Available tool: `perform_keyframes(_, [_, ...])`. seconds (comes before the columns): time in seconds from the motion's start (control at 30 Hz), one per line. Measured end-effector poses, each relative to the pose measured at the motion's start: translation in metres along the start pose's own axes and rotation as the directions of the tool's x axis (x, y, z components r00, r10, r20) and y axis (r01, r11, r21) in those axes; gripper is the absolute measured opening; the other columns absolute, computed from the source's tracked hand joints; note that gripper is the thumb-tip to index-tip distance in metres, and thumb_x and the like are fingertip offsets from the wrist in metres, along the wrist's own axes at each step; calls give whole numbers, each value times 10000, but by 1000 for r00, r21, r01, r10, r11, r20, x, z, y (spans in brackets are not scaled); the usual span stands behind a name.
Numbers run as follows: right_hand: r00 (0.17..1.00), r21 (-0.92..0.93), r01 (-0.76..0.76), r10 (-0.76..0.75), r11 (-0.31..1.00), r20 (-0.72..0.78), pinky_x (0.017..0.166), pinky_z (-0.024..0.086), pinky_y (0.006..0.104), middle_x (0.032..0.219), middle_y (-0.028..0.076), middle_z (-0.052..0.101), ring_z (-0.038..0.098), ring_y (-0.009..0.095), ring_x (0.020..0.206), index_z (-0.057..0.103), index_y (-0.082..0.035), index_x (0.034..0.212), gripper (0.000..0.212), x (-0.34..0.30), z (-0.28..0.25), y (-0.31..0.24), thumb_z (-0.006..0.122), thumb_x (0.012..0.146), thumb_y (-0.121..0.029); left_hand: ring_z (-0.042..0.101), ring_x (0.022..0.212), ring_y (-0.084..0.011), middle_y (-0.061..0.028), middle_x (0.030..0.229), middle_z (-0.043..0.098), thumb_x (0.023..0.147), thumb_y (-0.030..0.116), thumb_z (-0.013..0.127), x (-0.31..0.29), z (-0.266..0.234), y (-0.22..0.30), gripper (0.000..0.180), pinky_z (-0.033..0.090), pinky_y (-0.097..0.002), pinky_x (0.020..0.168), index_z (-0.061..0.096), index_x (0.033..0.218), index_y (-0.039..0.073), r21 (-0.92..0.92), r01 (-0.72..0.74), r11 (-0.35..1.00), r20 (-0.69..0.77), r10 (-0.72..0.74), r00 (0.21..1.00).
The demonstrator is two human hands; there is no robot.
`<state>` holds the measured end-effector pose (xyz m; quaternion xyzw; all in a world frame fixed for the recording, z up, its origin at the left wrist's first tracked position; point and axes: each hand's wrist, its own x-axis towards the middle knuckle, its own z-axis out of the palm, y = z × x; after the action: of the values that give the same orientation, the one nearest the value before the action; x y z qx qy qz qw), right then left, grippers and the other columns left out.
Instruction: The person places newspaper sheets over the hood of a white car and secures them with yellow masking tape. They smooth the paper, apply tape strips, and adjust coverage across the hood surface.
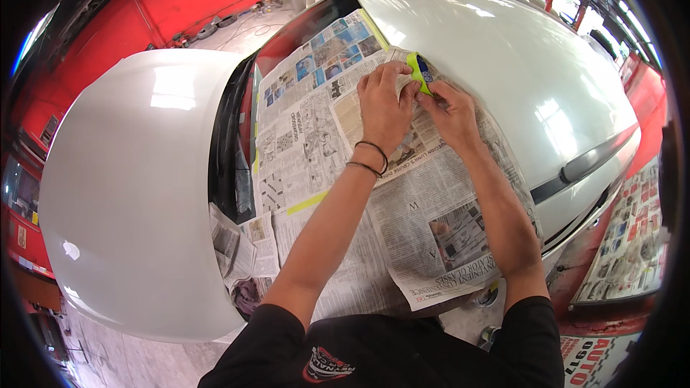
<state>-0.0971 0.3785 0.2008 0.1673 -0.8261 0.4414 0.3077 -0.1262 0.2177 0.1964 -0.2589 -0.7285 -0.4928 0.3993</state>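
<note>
A roll of neon yellow-green masking tape [417,73] with a dark blue core label is held between my two hands, over the edge of the newspaper sheets. My left hand [384,109], with two dark bands on its wrist, has curled fingers, and its thumb and fingertips meet the roll's left side. My right hand [453,116] pinches at the roll's lower right edge. Beneath both hands, newspaper [316,129] covers the car's windshield area. A strip of the same tape [375,29] runs along the paper's far edge beside the pale car roof [460,29].
The glossy pale hood [136,194] lies to the left. A black door handle or trim piece [578,163] shows at the right. Crumpled newspaper [233,244] sits near the hood's edge. A newspaper-covered panel [627,233] stands at the far right. Red walls [165,3] surround the workshop.
</note>
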Motion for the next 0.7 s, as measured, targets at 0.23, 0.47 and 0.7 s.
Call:
perform_keyframes(0.23, [999,-90,11,-14,996,-30,770,578,345,967,136,750,737,224,840,747,-8,1091,190,1,-1,3,810,931,-91,663,1073,-334,-107,1110,725,933,143,771,-3,6,-1,157,443,-454,987,698,1052,72,39,53,998,24,-54,998])
perform_keyframes(0.47, [993,-171,50,-67,984,-96,766,576,354,981,141,752,741,253,842,749,-9,1079,172,-2,1,-2,793,929,-80,701,977,-323,-107,1013,751,901,152,804,-6,9,8,175,446,-446,978,753,1048,71,110,45,993,-66,-38,997])
perform_keyframes(0.7, [994,-154,30,-45,988,-96,747,564,365,962,142,744,721,265,802,745,-15,1051,176,-1,-1,-7,809,924,-120,705,907,-324,-123,986,776,895,181,815,7,-1,11,200,465,-433,954,799,1044,48,86,111,990,-38,-108,993])
